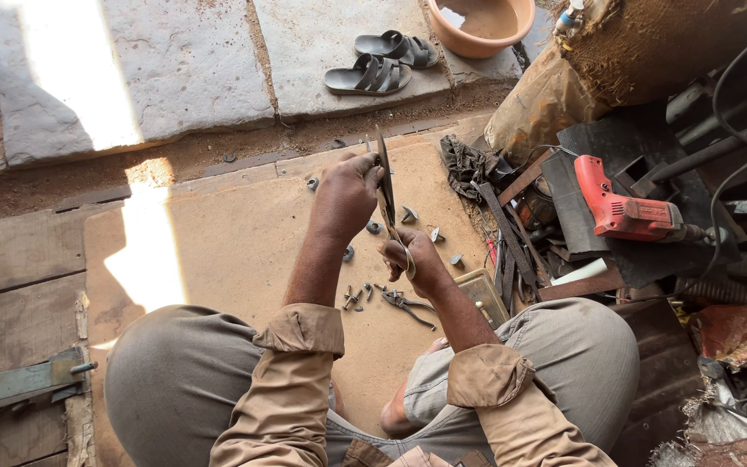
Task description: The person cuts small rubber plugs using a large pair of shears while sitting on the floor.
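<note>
I sit cross-legged over a brown board (235, 242) on the ground. My left hand (346, 195) grips the upper part of a long narrow metal blade (384, 164) that points away from me. My right hand (412, 259) holds the blade's lower end, close to my knee. Both hands are closed on the same piece. Below the hands, several bolts and nuts (354, 297) and a pair of pliers (408, 304) lie on the board. More small metal fittings (410, 214) are scattered to the right of the blade.
A red power drill (620, 207) rests on dark clutter at the right, beside straps and cables. A pair of grey sandals (382, 62) and an orange basin (482, 26) sit on stone slabs ahead. A metal bracket (32, 380) lies at the left.
</note>
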